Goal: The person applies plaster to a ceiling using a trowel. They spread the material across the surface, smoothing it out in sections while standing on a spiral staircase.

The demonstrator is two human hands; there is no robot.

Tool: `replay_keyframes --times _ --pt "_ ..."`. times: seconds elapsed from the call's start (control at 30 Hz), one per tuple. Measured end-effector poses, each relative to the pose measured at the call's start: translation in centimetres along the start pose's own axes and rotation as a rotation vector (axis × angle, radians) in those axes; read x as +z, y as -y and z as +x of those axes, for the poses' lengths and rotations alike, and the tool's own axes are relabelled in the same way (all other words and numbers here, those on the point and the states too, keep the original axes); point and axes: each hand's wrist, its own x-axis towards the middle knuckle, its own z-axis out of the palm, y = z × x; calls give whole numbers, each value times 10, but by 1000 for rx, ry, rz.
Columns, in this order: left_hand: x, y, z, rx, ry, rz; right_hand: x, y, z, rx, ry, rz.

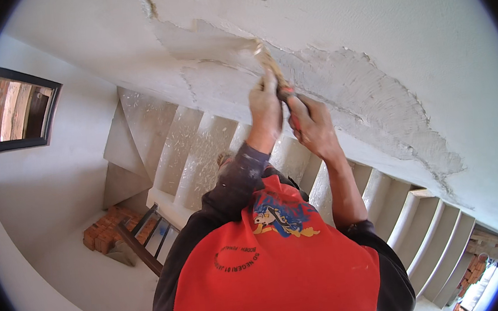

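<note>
Both hands are raised to a white wall, on a scraper (pixel 269 62) with a long, pale, dusty blade and a red and black handle. My right hand (pixel 315 125) is wrapped round the handle. Just to its left, my left hand (pixel 265 108) is closed against the neck of the blade, its fingertips partly hidden. The blade's tip touches the wall beside a long rough patch (pixel 368 94), where the top coat is off and grey shows. Jagged edges of the coating (pixel 429 122) border the patch. The blade's tip is slightly blurred.
Below the wall, stairs (pixel 186 149) strewn with white flakes run down toward the lower right. A dark railing (pixel 141 248) stands at lower left, near stacked red bricks (pixel 113 226). A dark-framed window (pixel 50 116) is at far left. More bricks (pixel 472 272) lie at lower right.
</note>
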Motion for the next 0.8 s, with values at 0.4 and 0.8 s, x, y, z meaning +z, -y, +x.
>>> replay_keyframes --times 0.4,0.8 --pt "0 -18 2 -26 -7 3 3 5 8 -15 42 16" --pt "-13 -63 21 55 -52 49 18 46 31 -183 209 -62"
